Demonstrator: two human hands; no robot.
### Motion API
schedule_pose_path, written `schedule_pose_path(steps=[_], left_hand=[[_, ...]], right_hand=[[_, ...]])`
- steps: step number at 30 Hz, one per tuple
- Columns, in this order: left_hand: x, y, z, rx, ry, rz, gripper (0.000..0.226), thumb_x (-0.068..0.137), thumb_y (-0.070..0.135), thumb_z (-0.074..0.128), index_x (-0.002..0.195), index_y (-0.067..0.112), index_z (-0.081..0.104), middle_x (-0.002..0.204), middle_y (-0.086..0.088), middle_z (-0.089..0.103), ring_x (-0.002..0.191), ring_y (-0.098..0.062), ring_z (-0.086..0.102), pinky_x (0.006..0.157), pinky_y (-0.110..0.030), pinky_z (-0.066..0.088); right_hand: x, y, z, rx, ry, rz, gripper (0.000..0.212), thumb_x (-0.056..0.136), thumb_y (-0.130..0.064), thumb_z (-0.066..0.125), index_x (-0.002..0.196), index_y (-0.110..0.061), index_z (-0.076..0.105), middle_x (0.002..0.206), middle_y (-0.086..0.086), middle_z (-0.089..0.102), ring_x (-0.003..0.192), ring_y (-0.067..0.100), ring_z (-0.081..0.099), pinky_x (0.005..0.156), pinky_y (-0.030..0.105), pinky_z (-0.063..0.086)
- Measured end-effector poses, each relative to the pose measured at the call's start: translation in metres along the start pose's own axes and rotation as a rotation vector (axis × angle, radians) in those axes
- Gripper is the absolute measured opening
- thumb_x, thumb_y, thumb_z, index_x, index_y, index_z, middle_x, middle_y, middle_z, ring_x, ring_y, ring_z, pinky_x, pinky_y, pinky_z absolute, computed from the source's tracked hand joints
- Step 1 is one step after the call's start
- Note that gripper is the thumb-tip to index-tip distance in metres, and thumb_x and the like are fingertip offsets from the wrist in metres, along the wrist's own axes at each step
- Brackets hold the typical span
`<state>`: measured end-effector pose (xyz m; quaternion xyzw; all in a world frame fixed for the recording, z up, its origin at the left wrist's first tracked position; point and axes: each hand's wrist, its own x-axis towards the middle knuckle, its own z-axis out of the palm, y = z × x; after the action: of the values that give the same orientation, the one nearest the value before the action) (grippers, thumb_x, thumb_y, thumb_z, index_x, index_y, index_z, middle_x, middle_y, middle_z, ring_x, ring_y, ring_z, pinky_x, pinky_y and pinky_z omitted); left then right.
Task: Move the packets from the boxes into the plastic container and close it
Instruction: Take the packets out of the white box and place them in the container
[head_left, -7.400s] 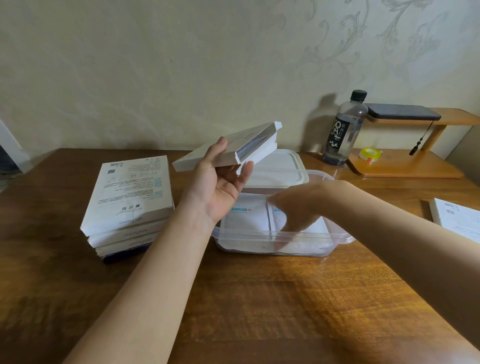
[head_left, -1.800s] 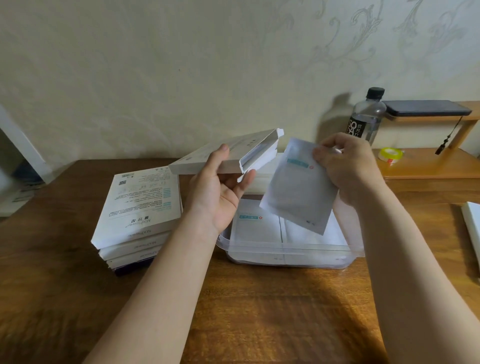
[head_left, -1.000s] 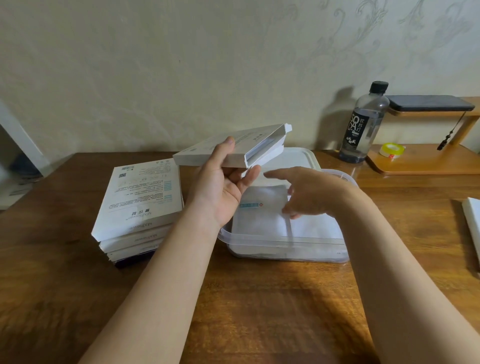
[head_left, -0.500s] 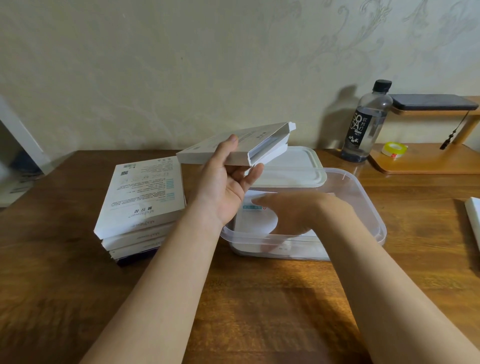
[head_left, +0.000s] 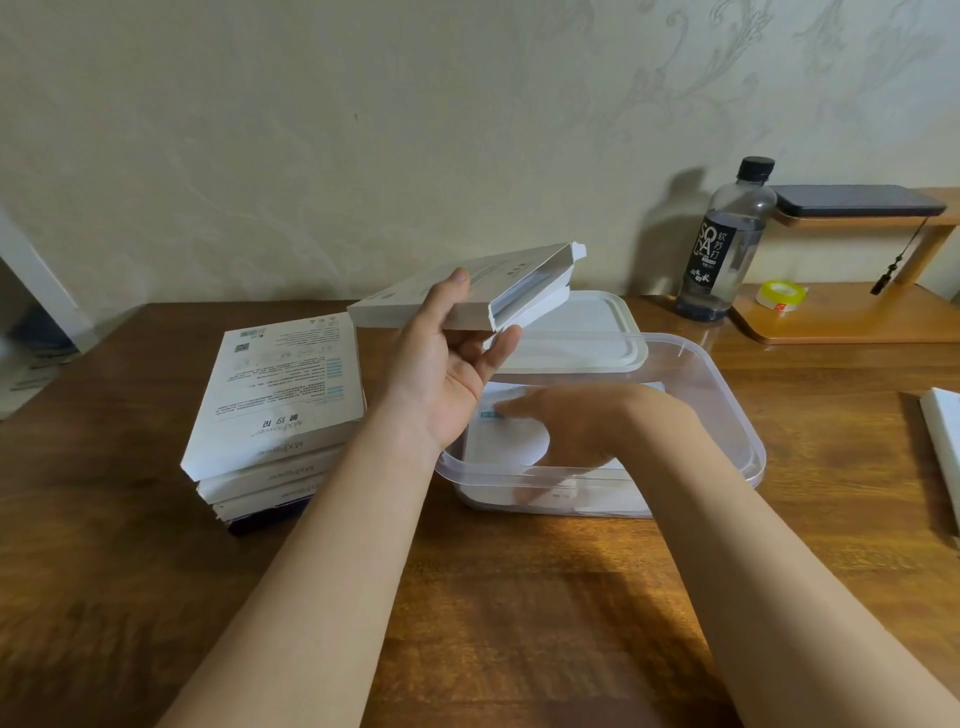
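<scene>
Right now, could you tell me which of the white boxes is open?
The box held up in the left hand: its end flap stands open. The stacked boxes beside it lie flat on the table, no flap raised.

Table (head_left: 519, 597): wood, visible grain, varnished, glossy under light.
Plastic container (head_left: 727, 395): clear plastic, smooth, glossy walls.
Lid (head_left: 587, 332): opaque white plastic, smooth, satin.
Stacked boxes (head_left: 280, 384): white printed cardboard, matt.
Open box (head_left: 441, 301): same white cardboard, matt, smooth.
Packets (head_left: 511, 441) in container: white, smooth; paper or film cannot be told.
Bottle (head_left: 727, 244): clear plastic, glossy; black label, black cap.
Shelf (head_left: 841, 322): wood, lacquered, shiny.
Wall (head_left: 363, 130): pale wallpaper, matt, faint scroll pattern.
</scene>
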<state>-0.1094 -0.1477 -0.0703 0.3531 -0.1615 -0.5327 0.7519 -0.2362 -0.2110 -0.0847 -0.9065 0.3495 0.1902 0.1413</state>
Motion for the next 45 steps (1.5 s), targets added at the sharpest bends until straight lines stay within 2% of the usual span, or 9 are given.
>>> schedule_pose_path(steps=[4, 10, 14, 18, 21, 28, 33, 38, 45], left_hand=[[0.001, 0.000, -0.001, -0.012, 0.011, -0.001, 0.012, 0.093, 0.021, 0.071, 0.096, 0.011, 0.065, 0.064, -0.002, 0.072, 0.079, -0.019, 0.063, 0.059, -0.028, 0.062], [-0.002, 0.001, 0.001, -0.023, 0.030, -0.006, 0.013, 0.094, 0.022, 0.071, 0.094, 0.010, 0.065, 0.058, -0.002, 0.069, 0.086, -0.022, 0.060, 0.060, -0.028, 0.063], [-0.002, 0.002, 0.001, -0.013, 0.007, -0.014, 0.012, 0.095, 0.022, 0.069, 0.096, 0.011, 0.065, 0.061, -0.001, 0.072, 0.082, -0.020, 0.062, 0.061, -0.027, 0.063], [-0.002, 0.002, 0.002, -0.007, 0.000, -0.012, 0.011, 0.095, 0.022, 0.068, 0.094, 0.011, 0.065, 0.064, -0.001, 0.072, 0.075, -0.018, 0.064, 0.059, -0.027, 0.061], [-0.002, 0.002, 0.002, -0.005, 0.008, -0.009, 0.012, 0.095, 0.022, 0.069, 0.092, 0.011, 0.065, 0.066, -0.002, 0.071, 0.077, -0.017, 0.062, 0.058, -0.027, 0.061], [0.002, 0.000, -0.002, -0.010, -0.011, -0.033, 0.017, 0.093, 0.024, 0.071, 0.101, 0.010, 0.065, 0.107, -0.012, 0.058, 0.102, -0.024, 0.052, 0.059, -0.026, 0.060], [0.003, -0.001, -0.003, -0.021, -0.024, -0.038, 0.015, 0.094, 0.024, 0.070, 0.098, 0.010, 0.066, 0.101, -0.011, 0.062, 0.103, -0.023, 0.052, 0.058, -0.026, 0.060], [0.003, -0.001, -0.003, -0.021, -0.011, -0.025, 0.013, 0.094, 0.024, 0.070, 0.094, 0.011, 0.067, 0.088, -0.007, 0.064, 0.097, -0.022, 0.053, 0.058, -0.026, 0.060], [0.003, -0.002, -0.003, -0.010, -0.022, -0.023, 0.015, 0.095, 0.025, 0.069, 0.099, 0.011, 0.066, 0.097, -0.009, 0.064, 0.101, -0.023, 0.054, 0.059, -0.026, 0.061]], right_hand=[[0.007, 0.005, 0.001, 0.020, 0.077, -0.029, 0.094, 0.084, -0.052, 0.074, 0.158, -0.038, 0.018, 0.161, -0.007, 0.033, 0.147, 0.021, 0.033, 0.121, 0.042, 0.029], [0.009, 0.001, 0.007, 0.046, 0.035, -0.004, 0.102, 0.085, -0.045, 0.076, 0.159, -0.041, 0.006, 0.167, -0.008, 0.014, 0.153, 0.022, 0.019, 0.123, 0.044, 0.023], [0.006, -0.004, 0.006, 0.035, -0.050, 0.038, 0.101, 0.084, -0.056, 0.072, 0.158, -0.045, 0.004, 0.168, -0.007, 0.004, 0.154, 0.026, 0.014, 0.122, 0.045, 0.021], [0.003, -0.008, 0.006, 0.116, -0.048, 0.085, 0.087, 0.095, -0.049, 0.062, 0.158, -0.043, 0.002, 0.169, -0.004, 0.000, 0.153, 0.028, 0.016, 0.119, 0.042, 0.022], [0.002, -0.008, 0.003, 0.112, -0.039, 0.066, 0.087, 0.093, -0.051, 0.063, 0.158, -0.041, 0.006, 0.168, -0.005, 0.007, 0.153, 0.027, 0.017, 0.120, 0.042, 0.022], [-0.007, 0.021, -0.005, -0.006, 0.026, 0.064, 0.102, 0.081, -0.048, 0.079, 0.159, -0.037, 0.013, 0.165, -0.007, 0.024, 0.151, 0.022, 0.025, 0.121, 0.042, 0.025], [-0.002, 0.020, -0.001, -0.068, -0.053, 0.115, 0.118, 0.067, -0.059, 0.085, 0.158, -0.041, 0.012, 0.163, -0.004, 0.029, 0.145, 0.026, 0.034, 0.117, 0.043, 0.034], [0.004, 0.018, 0.004, -0.079, -0.046, 0.128, 0.117, 0.068, -0.051, 0.087, 0.158, -0.039, 0.013, 0.161, -0.001, 0.031, 0.141, 0.029, 0.038, 0.115, 0.046, 0.036], [0.003, 0.017, 0.003, -0.061, -0.032, 0.104, 0.113, 0.071, -0.049, 0.086, 0.158, -0.035, 0.016, 0.160, -0.001, 0.034, 0.141, 0.028, 0.039, 0.116, 0.046, 0.036]])
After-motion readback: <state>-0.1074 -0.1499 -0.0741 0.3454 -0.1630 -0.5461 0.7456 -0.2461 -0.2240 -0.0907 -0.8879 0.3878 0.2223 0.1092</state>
